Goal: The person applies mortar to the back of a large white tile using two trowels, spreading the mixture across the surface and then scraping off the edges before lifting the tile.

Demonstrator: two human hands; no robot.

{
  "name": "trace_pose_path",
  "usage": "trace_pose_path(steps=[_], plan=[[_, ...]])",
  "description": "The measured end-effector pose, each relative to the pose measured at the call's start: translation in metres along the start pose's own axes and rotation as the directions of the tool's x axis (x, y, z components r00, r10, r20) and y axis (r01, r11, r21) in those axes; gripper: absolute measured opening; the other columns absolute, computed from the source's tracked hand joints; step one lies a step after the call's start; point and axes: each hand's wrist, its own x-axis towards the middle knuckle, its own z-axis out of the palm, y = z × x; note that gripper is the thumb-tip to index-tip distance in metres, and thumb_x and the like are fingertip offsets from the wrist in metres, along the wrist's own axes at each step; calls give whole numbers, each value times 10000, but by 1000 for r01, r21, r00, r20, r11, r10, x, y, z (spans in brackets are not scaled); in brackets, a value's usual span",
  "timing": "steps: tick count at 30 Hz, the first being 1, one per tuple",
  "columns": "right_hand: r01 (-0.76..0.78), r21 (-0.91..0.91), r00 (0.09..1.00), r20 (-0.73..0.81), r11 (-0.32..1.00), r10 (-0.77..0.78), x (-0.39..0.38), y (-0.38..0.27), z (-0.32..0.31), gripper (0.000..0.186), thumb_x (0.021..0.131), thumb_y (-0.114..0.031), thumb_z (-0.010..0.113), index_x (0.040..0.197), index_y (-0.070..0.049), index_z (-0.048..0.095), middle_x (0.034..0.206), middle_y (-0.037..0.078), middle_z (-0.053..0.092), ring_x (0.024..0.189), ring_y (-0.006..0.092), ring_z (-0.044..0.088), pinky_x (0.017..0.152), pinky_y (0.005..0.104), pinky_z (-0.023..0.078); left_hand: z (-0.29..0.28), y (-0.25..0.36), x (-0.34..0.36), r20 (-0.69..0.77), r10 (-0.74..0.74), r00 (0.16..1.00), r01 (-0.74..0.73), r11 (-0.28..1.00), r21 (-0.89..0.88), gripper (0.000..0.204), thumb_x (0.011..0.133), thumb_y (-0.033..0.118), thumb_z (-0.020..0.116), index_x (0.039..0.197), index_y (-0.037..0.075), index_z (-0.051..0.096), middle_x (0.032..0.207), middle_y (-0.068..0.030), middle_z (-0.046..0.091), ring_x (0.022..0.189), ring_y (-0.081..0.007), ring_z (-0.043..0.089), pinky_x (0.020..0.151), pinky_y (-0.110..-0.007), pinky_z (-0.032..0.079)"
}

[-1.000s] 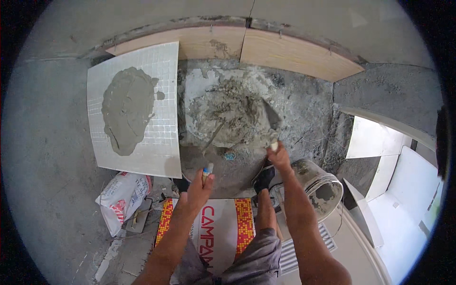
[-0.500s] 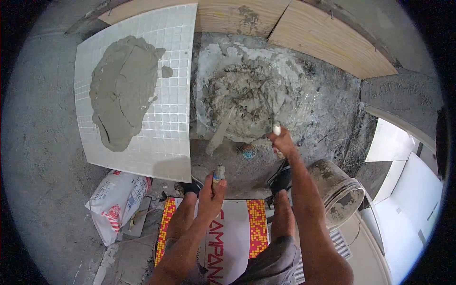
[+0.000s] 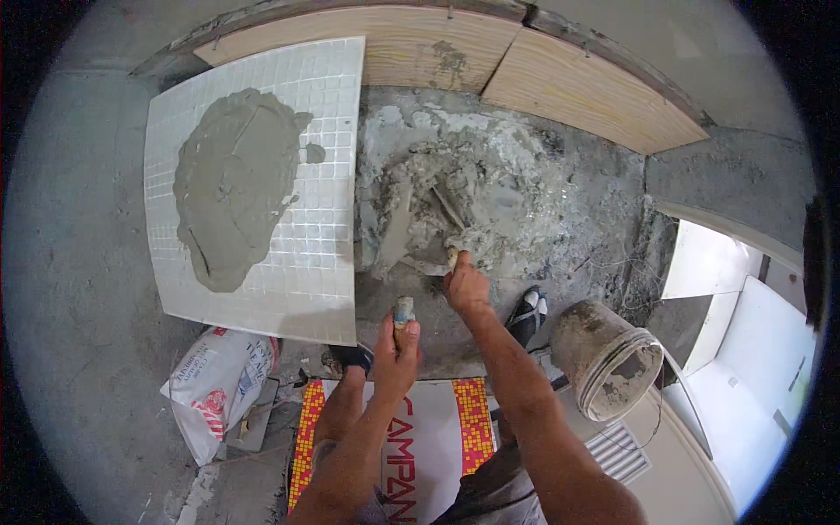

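My right hand [image 3: 464,289] grips the pale handle of a mortar-coated trowel [image 3: 448,210], whose blade is in a rough heap of wet grey mortar [image 3: 512,223] on the floor. Below and left of it, my left hand [image 3: 396,346] is closed on the handle [image 3: 404,308] of a second tool, with blue on the handle; its blade is hard to tell apart from the mortar. To the left of the heap lies a white gridded tile panel [image 3: 315,254] with a spread patch of smooth grey mortar [image 3: 232,184] on it.
Plywood boards [image 3: 586,79] line the back wall. A dirty bucket [image 3: 595,350] lies tilted at the right, beside pale panels [image 3: 696,254]. A white sack [image 3: 210,385] sits at the lower left; a printed red-and-yellow carton [image 3: 472,411] lies under me between my feet.
My right hand has moved left with its trowel, which now points up-left into the middle of the heap. My left hand still holds its tool, slightly further right. The view has shifted.
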Motion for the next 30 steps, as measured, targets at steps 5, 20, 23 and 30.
trace_pose_path(steps=[5,20,23,30], plan=[[-27,226,979,-191,974,72,-88,31,-6,432,855,-223,606,1193,-19,431,834,235,662,735,404,662,644,487,511,-7,12,-1,-3,2,1000,-3,997,-79,440,976,415,561,1230,62,500,740,17,487,580,-70,468,525,-238,430],[-256,935,965,233,245,121,6,16,23,74,840,-114,580,832,-61,530,618,75,540,469,200,532,428,370,443,-11,31,7,3,19,1000,-18,983,-183,246,998,327,537,1030,94,467,757,1,494,577,-89,504,497,-252,451],[-120,831,987,42,543,153,0,28,20,150,813,-130,591,899,-14,551,721,187,625,599,324,623,585,431,509,-6,30,9,21,42,999,-38,984,-172,245,999,325,537,1041,92,472,760,-2,499,560,-93,502,487,-255,448],[-110,125,992,-41,986,116,21,19,2,449,849,-183,585,1201,31,405,896,287,668,864,463,651,762,524,515,16,23,15,-20,83,996,-85,970,-227,278,989,331,563,1093,82,495,737,26,489,596,-71,484,522,-232,444]])
